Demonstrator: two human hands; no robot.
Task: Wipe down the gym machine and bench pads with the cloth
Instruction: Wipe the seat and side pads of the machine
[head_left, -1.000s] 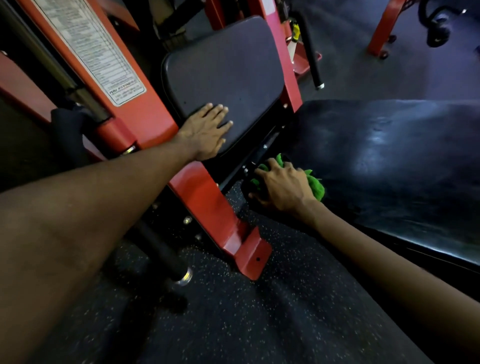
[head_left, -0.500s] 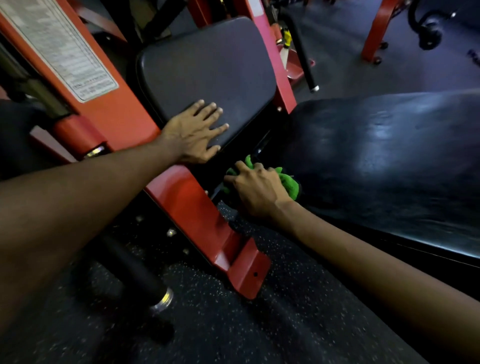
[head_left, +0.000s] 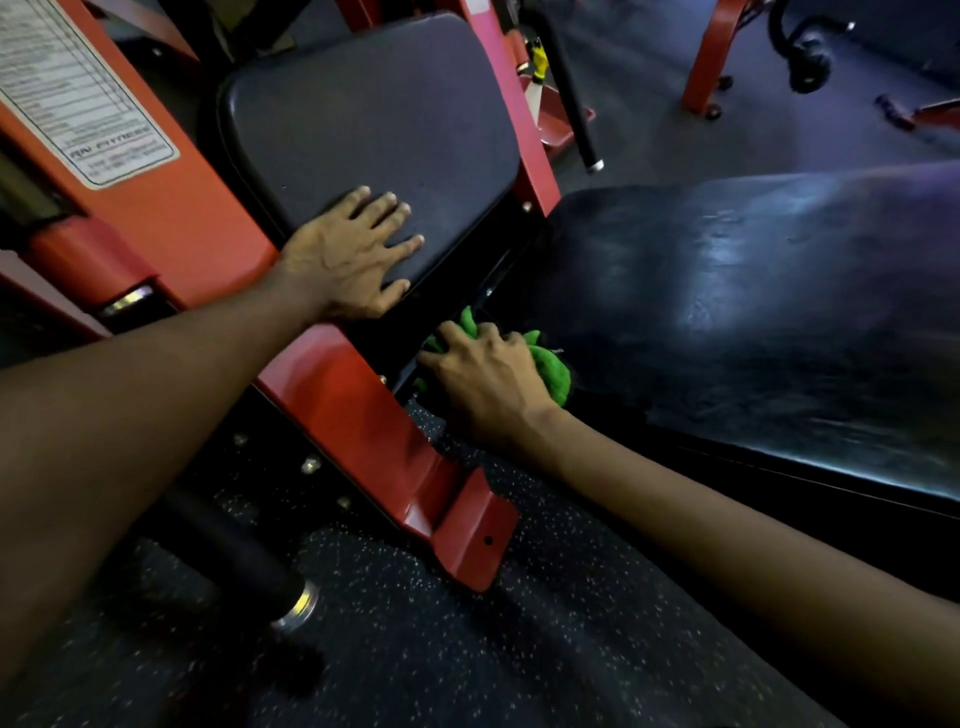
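Left hand (head_left: 353, 260) lies flat, fingers spread, bracing on the back pad (head_left: 374, 130) at centre frame; right hand (head_left: 488, 379) grips the green cloth (head_left: 553, 371), scrubbing the gap beside the bench pad (head_left: 753, 312).

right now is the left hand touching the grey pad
Touching. The head view shows the left hand lying flat, fingers spread, on the lower corner of the grey pad, with no gap visible.

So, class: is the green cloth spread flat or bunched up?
Bunched: green folds of the cloth bulge out around the right hand gripping it.
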